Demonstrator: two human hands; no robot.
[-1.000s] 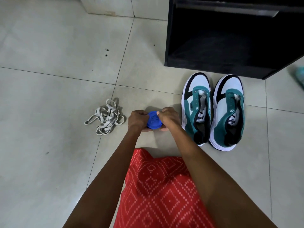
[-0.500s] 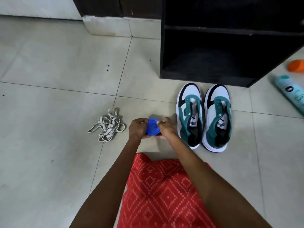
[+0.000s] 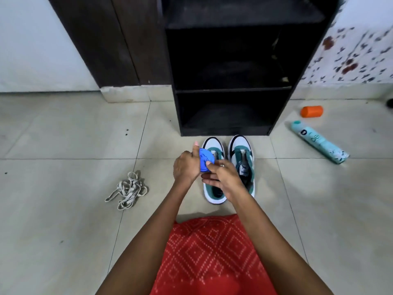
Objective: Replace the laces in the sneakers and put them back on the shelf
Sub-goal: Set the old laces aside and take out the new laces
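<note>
Two hands meet just beyond our red patterned cloth. Our left hand curls round the blue lace bundle, index finger raised. That steadies it so our right hand can pinch its near edge with thumb and fingertip, the other fingers spread loosely beneath. We judge we are hunting a free end to unwind. Off to the left the old grey laces lie heaped on the tiles, out of the way. Just behind our hands the sneakers stand side by side, unlaced, toes toward the black shelf, handy for putting back. Further right lie a teal spray can and an orange container.
</note>
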